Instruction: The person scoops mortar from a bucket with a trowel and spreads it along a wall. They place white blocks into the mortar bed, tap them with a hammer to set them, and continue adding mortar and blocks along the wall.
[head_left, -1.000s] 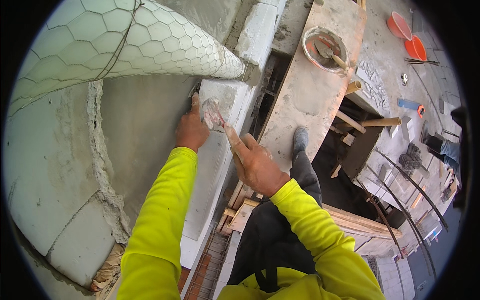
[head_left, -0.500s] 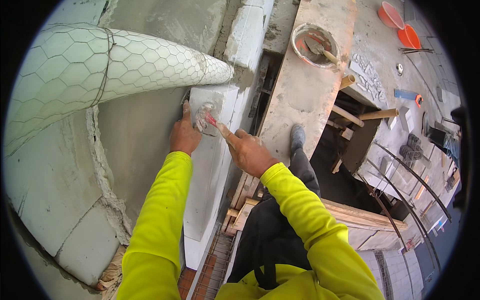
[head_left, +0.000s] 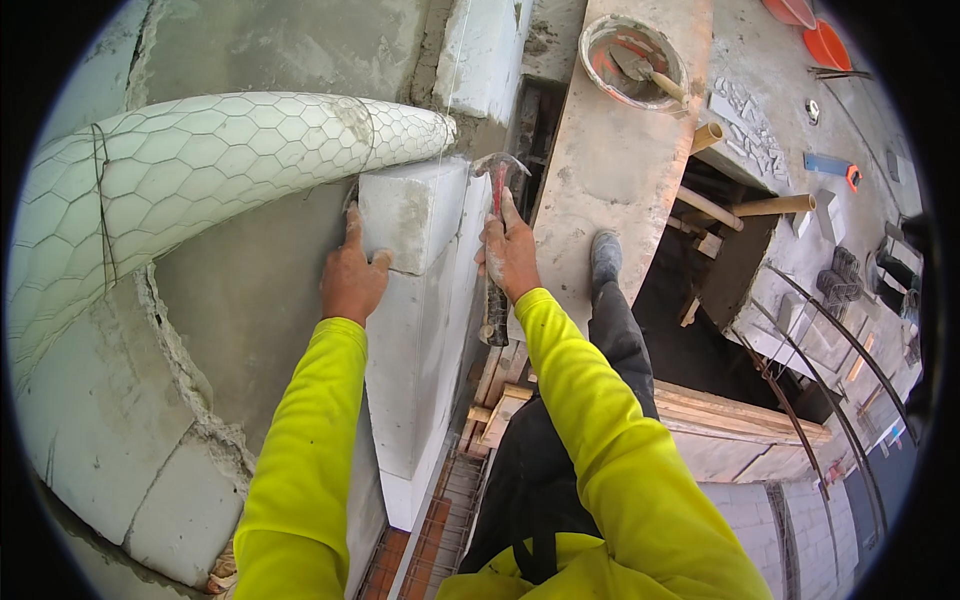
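My right hand (head_left: 510,252) is wrapped round a claw hammer (head_left: 499,190) with a red shaft and a dark, worn grip. Its metal head lies just right of the small white block (head_left: 400,215), beside a taut string. That block sits at the far end of a long white block wall (head_left: 410,370). At the block's left side, my left hand (head_left: 352,278) has its index finger stretched forward and its thumb out by the block's near edge. The other fingers are partly hidden. A thin dark piece by the index fingertip is too small to name.
A white column wrapped in wire mesh (head_left: 250,140) runs in from the left. Right of the wall lies a plank (head_left: 600,190) bearing my foot and a mortar bucket (head_left: 590,85) with a trowel. Beyond it is a dark opening (head_left: 670,280) crossed by poles. A handsaw (head_left: 828,165) lies farther right.
The hammer has moved from over the block's top to its right side, and its head now points away from me. My left hand stays at the block's left edge. The view has shifted slightly.
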